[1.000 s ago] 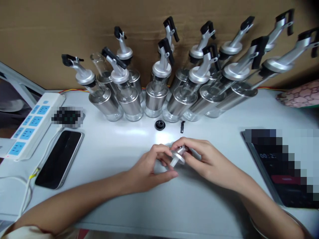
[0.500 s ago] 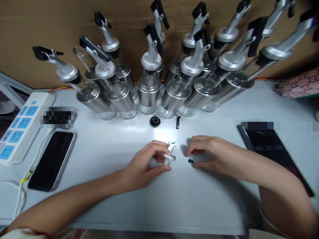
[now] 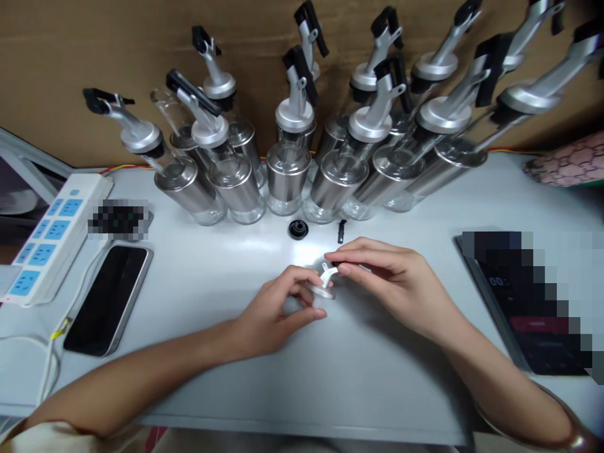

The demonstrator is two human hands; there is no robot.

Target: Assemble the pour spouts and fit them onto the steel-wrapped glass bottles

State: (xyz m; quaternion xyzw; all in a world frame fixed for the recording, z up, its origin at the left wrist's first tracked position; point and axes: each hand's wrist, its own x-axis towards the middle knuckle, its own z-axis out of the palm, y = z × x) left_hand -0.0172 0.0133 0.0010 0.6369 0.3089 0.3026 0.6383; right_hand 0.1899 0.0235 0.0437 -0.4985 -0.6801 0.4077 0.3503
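Observation:
My left hand [image 3: 278, 308] pinches a silver pour spout [image 3: 324, 290] by its round collar, with the spout's tube slanting up to the right. My right hand [image 3: 384, 277] has thumb and fingers closed on a small black cap [image 3: 338, 264], mostly hidden by the fingertips. The cap is at the mouth of the spout; whether it is seated on it I cannot tell. Behind the hands lie a round black stopper [image 3: 298, 229] and a little black lever [image 3: 341, 231] on the grey table [image 3: 226, 402].
Several glass and steel bottles [image 3: 289, 173] with pour spouts stand along the back, before a cardboard wall [image 3: 141, 38]. At left are a power strip [image 3: 56, 236] and a phone [image 3: 108, 299]. A dark tablet-like device [image 3: 519, 314] lies at right.
My right hand has picked the small black cap off the table and moved left and up to the spout. My left hand keeps hold of the spout. The view has shifted slightly.

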